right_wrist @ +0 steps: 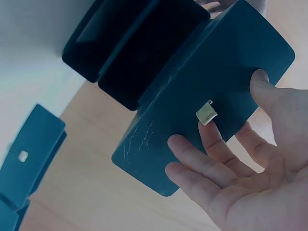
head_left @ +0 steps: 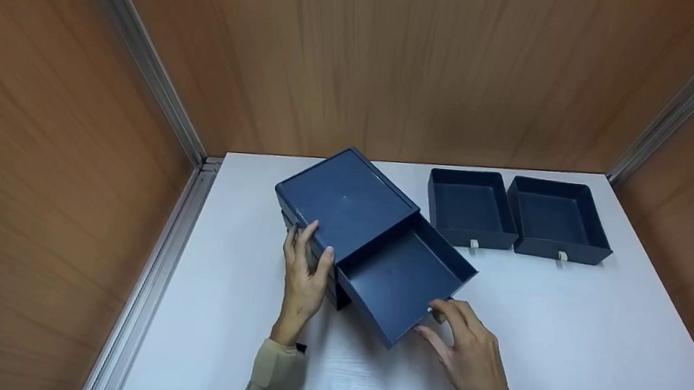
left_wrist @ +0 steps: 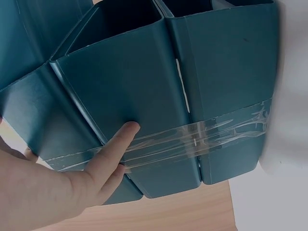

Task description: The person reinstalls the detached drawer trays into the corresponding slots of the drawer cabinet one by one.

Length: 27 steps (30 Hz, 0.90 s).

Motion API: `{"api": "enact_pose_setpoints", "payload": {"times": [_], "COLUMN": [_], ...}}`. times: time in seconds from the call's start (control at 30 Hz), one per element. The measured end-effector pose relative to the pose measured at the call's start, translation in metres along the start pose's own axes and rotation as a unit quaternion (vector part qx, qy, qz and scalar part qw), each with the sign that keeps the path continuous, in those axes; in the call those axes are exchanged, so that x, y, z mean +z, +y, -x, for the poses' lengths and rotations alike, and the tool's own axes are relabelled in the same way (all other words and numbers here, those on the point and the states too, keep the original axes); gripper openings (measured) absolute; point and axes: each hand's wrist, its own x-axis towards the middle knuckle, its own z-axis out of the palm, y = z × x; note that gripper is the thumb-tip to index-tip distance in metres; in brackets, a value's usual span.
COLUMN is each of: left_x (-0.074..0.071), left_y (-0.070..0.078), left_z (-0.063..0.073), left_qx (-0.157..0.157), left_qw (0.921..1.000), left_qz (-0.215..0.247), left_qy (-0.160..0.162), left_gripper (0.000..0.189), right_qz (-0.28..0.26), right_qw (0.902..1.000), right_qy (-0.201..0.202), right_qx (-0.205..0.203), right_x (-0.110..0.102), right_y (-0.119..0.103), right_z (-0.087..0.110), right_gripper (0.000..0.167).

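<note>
A person's two hands are apart, one on each side of the work. The left hand rests on the side of a blue cabinet, its fingers loose and spread. The right hand touches the front of a blue drawer with spread fingers, and one fingertip is at its little pale tab. The drawer sits partly in the top of the cabinet and sticks out, with nothing in it. Clear tape runs across the cabinet's side. Two more drawers lie side by side on the white bench, near the wooden back wall.
</note>
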Motion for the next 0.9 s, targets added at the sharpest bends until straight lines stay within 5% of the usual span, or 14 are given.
{"api": "enact_pose_setpoints", "payload": {"times": [0.9], "left_x": [0.001], "left_y": [0.000], "left_z": [0.002], "left_qx": [0.007], "left_qw": [0.9999], "left_qz": [0.006], "left_qy": [0.007], "left_gripper": [0.057], "right_qz": [-0.022], "right_qw": [0.9987], "right_qy": [0.036], "right_qx": [-0.027], "right_x": [0.029], "right_y": [-0.006], "right_z": [-0.030], "right_gripper": [0.050]}}
